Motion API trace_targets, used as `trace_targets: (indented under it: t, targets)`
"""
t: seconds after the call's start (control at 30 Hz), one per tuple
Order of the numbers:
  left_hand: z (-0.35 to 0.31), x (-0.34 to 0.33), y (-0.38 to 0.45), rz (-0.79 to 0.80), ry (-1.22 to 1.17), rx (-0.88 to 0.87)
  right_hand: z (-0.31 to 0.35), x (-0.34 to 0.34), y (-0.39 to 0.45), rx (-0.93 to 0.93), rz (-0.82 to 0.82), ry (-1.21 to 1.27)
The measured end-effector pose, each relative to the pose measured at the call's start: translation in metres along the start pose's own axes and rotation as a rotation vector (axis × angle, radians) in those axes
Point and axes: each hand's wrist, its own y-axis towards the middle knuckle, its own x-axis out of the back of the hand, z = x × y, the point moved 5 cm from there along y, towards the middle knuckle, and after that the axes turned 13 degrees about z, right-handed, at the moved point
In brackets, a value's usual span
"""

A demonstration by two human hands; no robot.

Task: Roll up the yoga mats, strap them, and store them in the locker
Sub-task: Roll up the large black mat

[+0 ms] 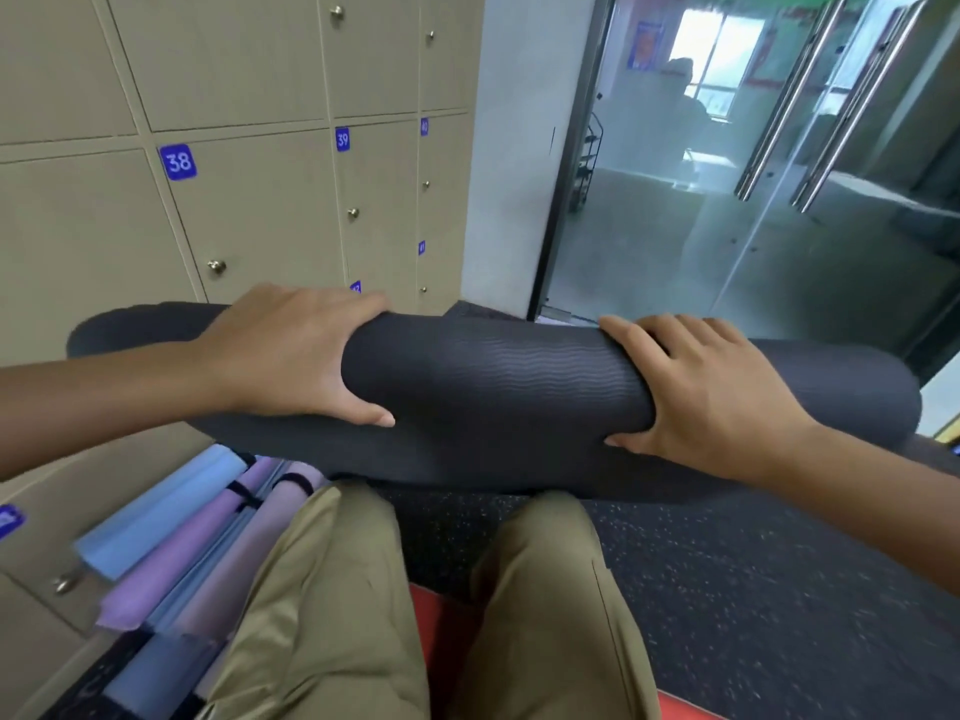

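Lockers (249, 200) are filling the 9-to-12 o'clock sector, doors 38 and 39 shut, brass knobs showing. Pastel rolled mats (171, 553), blue and purple, some with dark straps on, are lying stacked at 7 o'clock beside the person's left knee. Left hand (291, 356) is sitting palm-down on the dark mat roll (493, 376), fingers draped over the far side, thumb hooked on the near side, so it's clamping, not just resting. The roll is lying crosswise at dead centre, spanning 9 to 3 o'clock just ahead of both knees; whether it's touching the speckled floor (753, 589) or being held just clear, I can't tell. Right hand (711, 387) is mirroring the left: fingers curled over the top, thumb pressing in from the near side, gripping the roll. Glass doors (779, 174) are standing at 1 to 2 o'clock. Handling guess: foam, soft, light for its bulk, ripple texture giving good friction, but springy, likely unwinding if pressure drops. Best hold is probably where the hands are now, spaced either side of the middle, leaving the centre bare for a strap. No strap is showing on this roll yet.
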Motion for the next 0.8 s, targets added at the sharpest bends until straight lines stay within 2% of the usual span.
trace_targets:
  t: [0.23,0.43,0.5,0.6,0.8]
  targets:
    - [-0.030,-0.059,-0.062,0.114,-0.073,-0.012,0.049,-0.030,-0.074,0.055,0.010,0.029]
    - [-0.050,-0.116,-0.094,0.177,-0.071,-0.037,0.086,-0.072,-0.119,0.082,0.126,0.110]
    - [-0.054,-0.134,-0.100,0.260,-0.095,-0.050,0.097,-0.086,-0.130,0.097,0.170,0.132]
    - [-0.058,-0.154,-0.107,0.377,-0.141,-0.055,0.108,-0.099,-0.141,0.121,0.226,0.147]
    - [-0.056,-0.164,-0.100,0.488,-0.241,-0.056,0.104,-0.105,-0.130,0.173,0.341,0.205]
